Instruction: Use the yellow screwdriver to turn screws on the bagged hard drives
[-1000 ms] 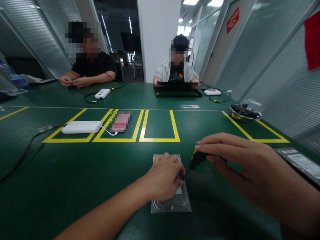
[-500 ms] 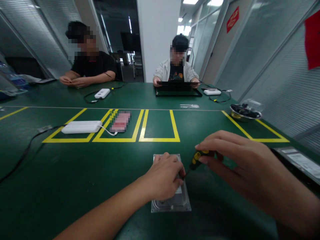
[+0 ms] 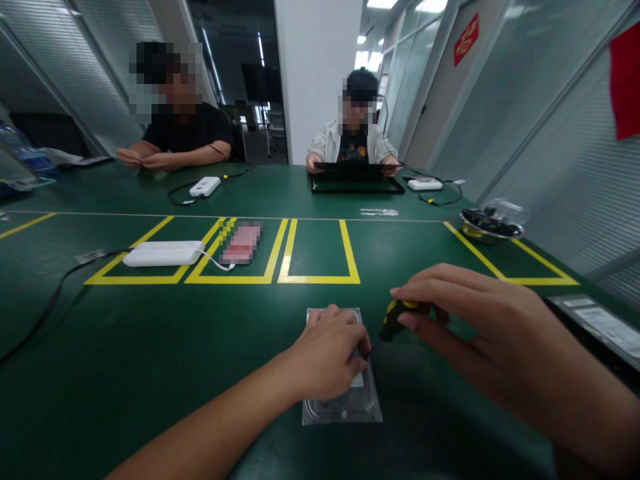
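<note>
A silver hard drive (image 3: pixel 350 407) lies flat on the green table (image 3: pixel 150 353) close in front of me. My left hand (image 3: pixel 327 353) rests on top of it with its fingers curled and pressing down, holding it still. My right hand (image 3: pixel 480 327) pinches the black-and-yellow handle of a small screwdriver (image 3: pixel 393 320). The screwdriver slants down to the left, and its tip meets the drive's right edge beside my left fingertips.
Yellow-taped boxes mark the table; a white power bank (image 3: pixel 163 254) with a cable and a pinkish card (image 3: pixel 242 243) lie in them. A metal bowl (image 3: pixel 490 225) of parts stands at right, another drive (image 3: pixel 600 325) at the right edge. Two people sit opposite, one holding a black tray (image 3: pixel 356 179).
My right fingers have shifted slightly round the screwdriver handle, which has turned a little. The left hand and the drive have stayed put.
</note>
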`<action>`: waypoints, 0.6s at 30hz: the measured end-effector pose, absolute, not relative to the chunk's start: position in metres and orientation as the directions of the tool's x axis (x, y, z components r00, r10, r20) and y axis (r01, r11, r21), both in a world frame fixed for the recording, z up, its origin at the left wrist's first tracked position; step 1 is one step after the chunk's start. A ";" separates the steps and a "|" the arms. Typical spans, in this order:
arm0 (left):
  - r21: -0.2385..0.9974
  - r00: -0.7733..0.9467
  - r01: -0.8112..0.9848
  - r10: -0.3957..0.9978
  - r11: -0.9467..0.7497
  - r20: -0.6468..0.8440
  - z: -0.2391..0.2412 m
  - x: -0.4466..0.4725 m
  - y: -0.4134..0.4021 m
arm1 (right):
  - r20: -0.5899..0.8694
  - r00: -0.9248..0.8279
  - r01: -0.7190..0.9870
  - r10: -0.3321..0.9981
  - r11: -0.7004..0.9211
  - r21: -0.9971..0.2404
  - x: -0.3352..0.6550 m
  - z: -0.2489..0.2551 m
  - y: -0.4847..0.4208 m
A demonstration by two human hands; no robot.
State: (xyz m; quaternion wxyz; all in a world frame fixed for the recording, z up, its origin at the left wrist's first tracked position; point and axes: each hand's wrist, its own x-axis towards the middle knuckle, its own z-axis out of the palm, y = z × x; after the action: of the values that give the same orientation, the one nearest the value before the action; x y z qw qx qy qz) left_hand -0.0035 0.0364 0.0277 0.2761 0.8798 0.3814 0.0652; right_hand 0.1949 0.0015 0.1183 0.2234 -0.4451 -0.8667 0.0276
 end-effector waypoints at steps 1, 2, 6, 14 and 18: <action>0.536 0.702 0.632 0.706 -0.560 -0.089 0.027 -0.004 0.036 | 0.365 -0.504 0.759 0.783 0.603 -0.245 0.195 0.118 0.002; 0.535 0.704 0.629 0.706 -0.564 -0.084 0.027 -0.004 0.037 | 0.366 -0.504 0.759 0.782 0.603 -0.245 0.195 0.118 0.002; 0.527 0.706 0.628 0.704 -0.572 -0.078 0.025 -0.004 0.037 | 0.369 -0.508 0.745 0.778 0.612 -0.266 0.194 0.117 0.002; 0.525 0.709 0.630 0.700 -0.572 -0.089 0.026 -0.004 0.036 | 0.370 -0.522 0.721 0.769 0.629 -0.290 0.196 0.117 0.002; 0.523 0.705 0.632 0.704 -0.572 -0.082 0.026 -0.004 0.036 | 0.379 -0.523 0.718 0.763 0.634 -0.287 0.197 0.116 0.001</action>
State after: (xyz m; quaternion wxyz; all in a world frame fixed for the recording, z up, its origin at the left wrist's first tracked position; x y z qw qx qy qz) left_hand -0.0040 0.0364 0.0258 0.2669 0.8840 0.3778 0.0678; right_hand 0.1968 0.0015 0.1164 0.2407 -0.4249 -0.8714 0.0473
